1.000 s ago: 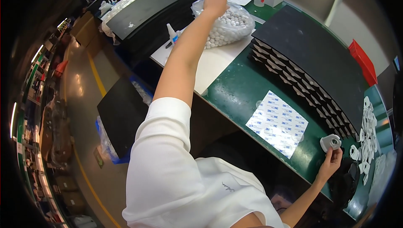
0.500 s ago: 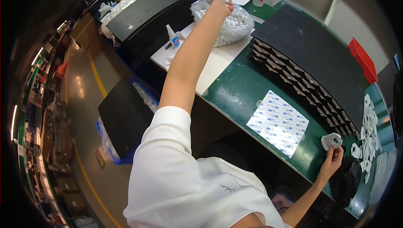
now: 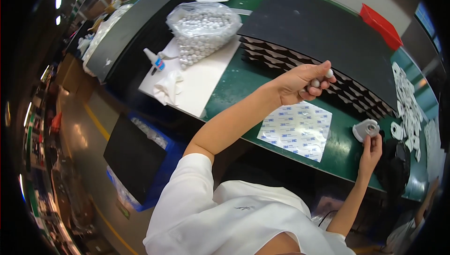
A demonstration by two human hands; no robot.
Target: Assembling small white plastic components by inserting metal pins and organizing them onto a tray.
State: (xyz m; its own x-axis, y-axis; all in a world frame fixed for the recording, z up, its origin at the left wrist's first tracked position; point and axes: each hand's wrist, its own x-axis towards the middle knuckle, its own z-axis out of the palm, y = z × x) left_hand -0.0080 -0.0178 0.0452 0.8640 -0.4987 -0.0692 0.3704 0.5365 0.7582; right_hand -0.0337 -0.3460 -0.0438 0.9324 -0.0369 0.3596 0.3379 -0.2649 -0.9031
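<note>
My left hand is closed around a few small white balls, held in the air above the far edge of the adhesive-backing sheet. One ball shows between thumb and forefinger, others in the curled fingers. Farther left, a clear plastic bag full of such balls stands open-topped on a white board. At the right my right hand pinches a light grey plastic part with a round opening, held close over the green table.
Black panels in a stack with scalloped pale layers fill the far right. White ring-shaped parts lie near the red bin. On the white board are a glue bottle and crumpled white cloth. A blue crate stands on the floor left.
My left hand has come away from the bag, rightward and nearer, carrying white balls. My right hand keeps its hold on the grey part. The whole view has shifted.
</note>
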